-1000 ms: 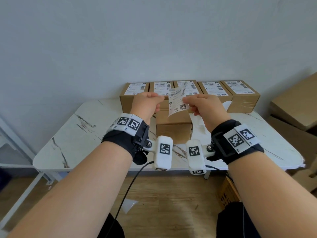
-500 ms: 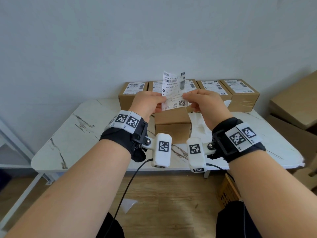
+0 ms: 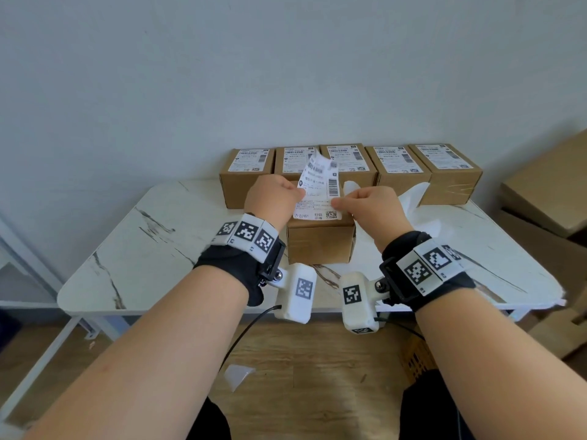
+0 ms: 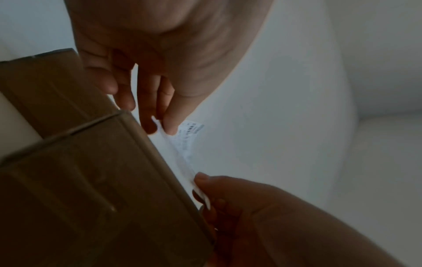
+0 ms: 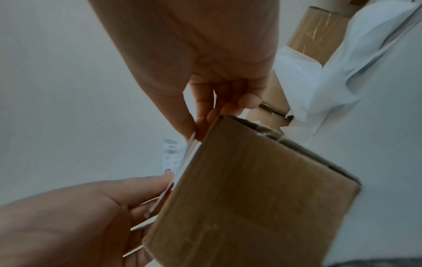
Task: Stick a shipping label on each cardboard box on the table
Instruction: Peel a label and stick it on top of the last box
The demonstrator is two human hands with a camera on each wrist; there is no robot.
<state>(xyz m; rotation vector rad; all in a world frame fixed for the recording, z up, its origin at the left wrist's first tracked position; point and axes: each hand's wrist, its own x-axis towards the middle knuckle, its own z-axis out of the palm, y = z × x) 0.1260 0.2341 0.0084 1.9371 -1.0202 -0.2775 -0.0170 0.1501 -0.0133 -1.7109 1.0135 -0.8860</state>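
A white shipping label (image 3: 319,192) hangs over the plain cardboard box (image 3: 320,242) in the middle of the table. Its lower edge lies along the box top's near edge; its upper part tilts up and is blurred. My left hand (image 3: 301,195) pinches the label's left edge and my right hand (image 3: 335,203) pinches its right edge. In the left wrist view my left hand (image 4: 164,124) pinches the label (image 4: 185,144) beside the box (image 4: 91,180). In the right wrist view my right hand (image 5: 196,130) pinches it at the box (image 5: 251,189) corner.
Several labelled boxes (image 3: 346,160) stand in a row against the wall behind. Crumpled white backing paper (image 3: 416,201) lies right of the box on the marble table (image 3: 143,249). Large cardboard boxes (image 3: 546,192) are stacked at the right. A paper scrap (image 3: 238,374) lies on the floor.
Both hands have come down with the label, from held up in the air in front of the back row to its lower edge on the middle box's top.
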